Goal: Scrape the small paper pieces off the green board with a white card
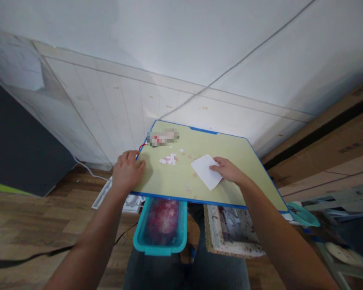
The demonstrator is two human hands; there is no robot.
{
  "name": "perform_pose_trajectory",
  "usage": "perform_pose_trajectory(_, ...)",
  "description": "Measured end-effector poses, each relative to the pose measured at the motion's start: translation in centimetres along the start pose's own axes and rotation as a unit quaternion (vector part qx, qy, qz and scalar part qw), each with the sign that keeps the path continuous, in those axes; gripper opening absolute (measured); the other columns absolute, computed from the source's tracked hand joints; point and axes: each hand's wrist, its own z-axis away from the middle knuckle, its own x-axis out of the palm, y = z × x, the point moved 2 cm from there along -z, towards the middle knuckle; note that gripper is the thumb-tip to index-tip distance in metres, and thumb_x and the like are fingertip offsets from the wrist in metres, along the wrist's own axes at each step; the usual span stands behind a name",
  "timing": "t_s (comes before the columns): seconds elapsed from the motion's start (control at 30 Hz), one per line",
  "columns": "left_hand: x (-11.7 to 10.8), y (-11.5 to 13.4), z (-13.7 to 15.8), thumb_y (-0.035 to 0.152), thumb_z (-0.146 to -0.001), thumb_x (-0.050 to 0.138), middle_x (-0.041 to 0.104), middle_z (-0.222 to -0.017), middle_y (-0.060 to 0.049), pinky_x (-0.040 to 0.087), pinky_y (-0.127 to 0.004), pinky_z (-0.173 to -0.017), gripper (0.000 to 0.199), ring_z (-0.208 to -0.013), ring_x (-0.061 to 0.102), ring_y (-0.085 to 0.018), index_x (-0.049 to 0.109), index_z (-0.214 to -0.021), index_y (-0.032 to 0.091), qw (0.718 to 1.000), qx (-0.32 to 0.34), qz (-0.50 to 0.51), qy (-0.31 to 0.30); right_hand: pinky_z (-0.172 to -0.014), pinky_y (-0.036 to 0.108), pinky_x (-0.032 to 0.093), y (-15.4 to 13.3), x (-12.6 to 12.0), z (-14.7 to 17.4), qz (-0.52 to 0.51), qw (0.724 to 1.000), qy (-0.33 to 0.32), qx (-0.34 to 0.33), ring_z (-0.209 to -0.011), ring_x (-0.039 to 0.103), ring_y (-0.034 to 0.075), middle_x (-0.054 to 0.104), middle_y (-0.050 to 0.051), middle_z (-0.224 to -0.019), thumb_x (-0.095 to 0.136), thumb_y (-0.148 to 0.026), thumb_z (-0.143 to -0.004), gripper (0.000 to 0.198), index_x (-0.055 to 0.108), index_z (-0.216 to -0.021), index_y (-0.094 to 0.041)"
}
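Note:
My right hand [228,169] pinches a white sheet of paper [206,171] by its right edge, thumb on top, just over the pale green tabletop [226,145] with a blue rim. My left hand [128,171] rests at the table's left edge, fingers apart and holding nothing. Between the hands lies a small heap of white paper scraps [169,159], with a few loose bits around it. A pixelated object [163,137] sits at the far left corner, a red cord [141,147] beside it; its kind cannot be made out.
Below the table's near edge are a teal plastic bin [160,252] with reddish contents and a speckled box [210,237] holding scraps. Brown cardboard boxes [329,141] stand at the right, near a green basin [308,217]. A white wall [175,48] closes off the far side.

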Motion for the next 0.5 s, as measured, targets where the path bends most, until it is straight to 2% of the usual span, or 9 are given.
perform_pose_trajectory(0.07,0.2,0.2,0.1,0.039,-0.095,0.052,0.062,-0.124,-0.016,0.051,-0.050,-0.099,0.039,-0.116,0.061,-0.036,0.056,-0.129,0.021,1.000,0.017,-0.012,-0.014,-0.057,0.024,0.051,-0.9,0.2,0.2,-0.008,0.998,-0.060,-0.037,-0.072,0.068,0.019,0.075,0.007,-0.095,0.067,-0.038,-0.086,0.041,0.066,-0.121,-0.018)
perform_pose_trajectory(0.1,0.3,0.3,0.1,0.039,-0.096,0.050,0.063,-0.124,-0.016,0.052,-0.050,-0.099,0.039,-0.116,0.061,-0.036,0.056,-0.130,0.020,0.999,0.022,-0.015,-0.021,-0.058,0.024,0.051,-1.4,-0.2,-0.1,-0.011,0.997,-0.064,-0.050,-0.074,0.068,0.019,0.075,0.007,-0.097,0.067,-0.037,-0.086,0.041,0.066,-0.122,-0.018)
perform_pose_trajectory(0.27,0.0,0.5,-0.1,0.039,-0.097,0.049,0.063,-0.127,-0.016,0.053,-0.049,-0.098,0.039,-0.118,0.062,-0.035,0.054,-0.131,0.021,0.999,0.012,-0.011,-0.036,-0.059,0.026,0.053,-3.7,-4.1,-5.1,0.019,0.998,0.064,0.001,-0.079,0.068,0.020,0.074,0.013,-0.108,0.063,-0.031,-0.089,0.047,0.061,-0.134,-0.016)
perform_pose_trajectory(0.4,-0.2,0.5,0.0,0.039,-0.096,0.049,0.063,-0.127,-0.015,0.053,-0.049,-0.099,0.039,-0.117,0.063,-0.034,0.054,-0.132,0.023,0.999,0.002,-0.006,-0.040,-0.062,0.029,0.055,-5.4,-4.5,-9.8,0.046,0.998,0.040,0.004,-0.080,0.070,0.022,0.076,0.013,-0.107,0.067,-0.026,-0.086,0.048,0.066,-0.132,-0.016)
perform_pose_trajectory(0.5,-0.1,0.4,0.0,0.041,-0.097,0.049,0.063,-0.127,-0.015,0.053,-0.049,-0.100,0.040,-0.117,0.062,-0.034,0.055,-0.131,0.022,0.999,0.007,-0.004,-0.042,-0.064,0.029,0.056,-5.9,-3.8,-11.6,0.057,0.998,0.014,0.001,-0.078,0.070,0.021,0.077,0.011,-0.102,0.073,-0.024,-0.081,0.047,0.070,-0.128,-0.017)
